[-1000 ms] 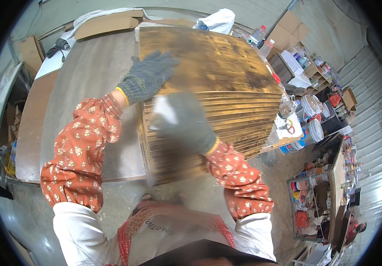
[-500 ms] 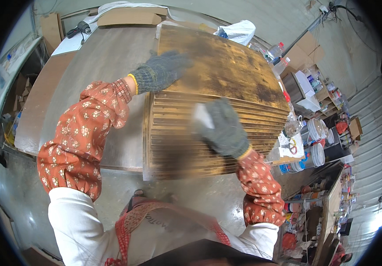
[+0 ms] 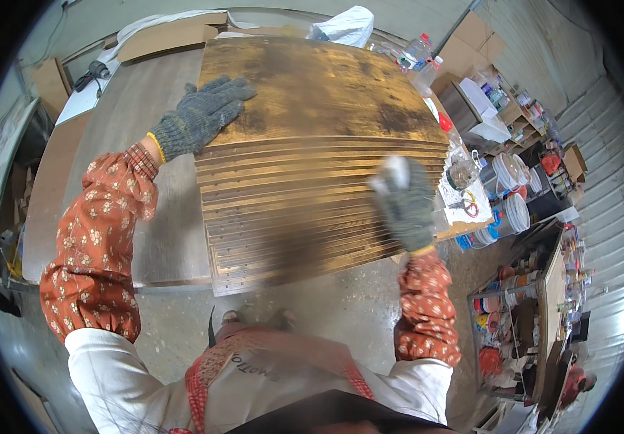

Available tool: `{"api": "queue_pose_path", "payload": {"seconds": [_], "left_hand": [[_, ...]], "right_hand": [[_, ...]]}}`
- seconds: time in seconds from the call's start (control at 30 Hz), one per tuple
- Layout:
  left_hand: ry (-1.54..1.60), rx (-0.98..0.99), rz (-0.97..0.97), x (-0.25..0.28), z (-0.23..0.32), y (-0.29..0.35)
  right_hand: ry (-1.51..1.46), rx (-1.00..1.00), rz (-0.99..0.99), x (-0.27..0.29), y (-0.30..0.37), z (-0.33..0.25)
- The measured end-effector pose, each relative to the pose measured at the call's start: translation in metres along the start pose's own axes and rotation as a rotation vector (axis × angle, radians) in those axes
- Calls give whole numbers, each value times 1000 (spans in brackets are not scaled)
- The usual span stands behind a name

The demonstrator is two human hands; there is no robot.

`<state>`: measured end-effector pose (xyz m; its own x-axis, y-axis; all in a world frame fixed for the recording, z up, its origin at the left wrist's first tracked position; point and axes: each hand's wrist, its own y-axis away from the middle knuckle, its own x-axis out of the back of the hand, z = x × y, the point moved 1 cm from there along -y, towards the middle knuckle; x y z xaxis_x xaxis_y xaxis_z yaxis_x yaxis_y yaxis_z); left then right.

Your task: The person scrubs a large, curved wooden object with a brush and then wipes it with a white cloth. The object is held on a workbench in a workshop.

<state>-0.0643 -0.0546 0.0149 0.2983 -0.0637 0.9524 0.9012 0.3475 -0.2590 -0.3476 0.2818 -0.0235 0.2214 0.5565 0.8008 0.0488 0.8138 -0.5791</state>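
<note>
A stack of fanned boards (image 3: 268, 177) lies on the table, its stepped edges facing me. The uppermost board (image 3: 377, 79) shows a broad face, golden brown with dark mottling. My left hand (image 3: 207, 116), in a dark grey knit glove, rests with its fingers stretched flat over that board's left edge. In a matching glove, my right hand (image 3: 411, 210) is closed round a small white wad (image 3: 397, 172) at the right end of the stepped edges. Motion blurs the wad, so its material cannot be told. A dark smear blurs the middle of the stack.
A grey-brown panel (image 3: 156, 94) lies left of the stack. Along the right edge stand plastic bottles (image 3: 417, 52), a glass jar (image 3: 462, 173) and scissors (image 3: 469, 205) on white paper. White buckets (image 3: 509, 173) stand beyond. Behind are a cardboard piece (image 3: 167, 37) and a white bag (image 3: 348, 27).
My right hand has moved right along the stepped edges with the white wad. My left hand has shifted left to the board's edge. The whole view has turned slightly.
</note>
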Motion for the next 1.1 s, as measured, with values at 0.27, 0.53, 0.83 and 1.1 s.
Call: {"api": "queue_pose_path", "payload": {"seconds": [0.27,0.53,0.83,1.1], "left_hand": [[-31,125,-10,7,17,3],[34,39,79,2,14,8],[88,-81,74,2,-6,3],[97,141,-49,22,20,9]], "right_hand": [[-19,181,-28,5,9,7],[-423,640,-121,10,-103,-129],[-574,606,60,-17,-101,-147],[92,-452,131,-14,12,80]]}}
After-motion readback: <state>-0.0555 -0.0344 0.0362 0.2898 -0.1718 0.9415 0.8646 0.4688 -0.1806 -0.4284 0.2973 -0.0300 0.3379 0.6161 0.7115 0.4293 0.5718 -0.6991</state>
